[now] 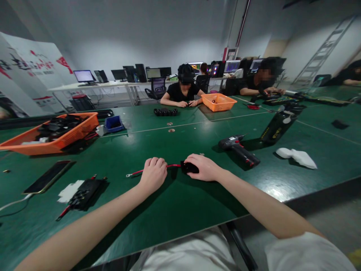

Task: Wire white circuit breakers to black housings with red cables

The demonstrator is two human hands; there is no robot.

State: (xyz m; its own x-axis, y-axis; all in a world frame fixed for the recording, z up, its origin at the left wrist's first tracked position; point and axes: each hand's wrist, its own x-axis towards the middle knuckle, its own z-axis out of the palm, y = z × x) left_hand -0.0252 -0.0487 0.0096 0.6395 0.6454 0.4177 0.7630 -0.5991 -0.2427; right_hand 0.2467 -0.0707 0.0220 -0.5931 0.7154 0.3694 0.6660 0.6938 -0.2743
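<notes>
My left hand (153,173) is closed around a red cable (173,165) above the green table. The cable's ring-terminal end (129,175) sticks out to the left of the fist. From the other side it runs to a small black block (190,168), which my right hand (203,168) grips with curled fingers. The underside of the block is hidden by that hand. To the left lies a group of black parts with red leads (86,194), partly on a white sheet (70,191).
A cordless drill (238,150) lies beyond my right hand, near a tilted black bottle-like object (282,122) and crumpled white tissue (297,156). A phone (47,177), orange basket (63,140) and blue bin (114,123) are leftward. A co-worker (183,90) sits opposite by another orange basket (218,107).
</notes>
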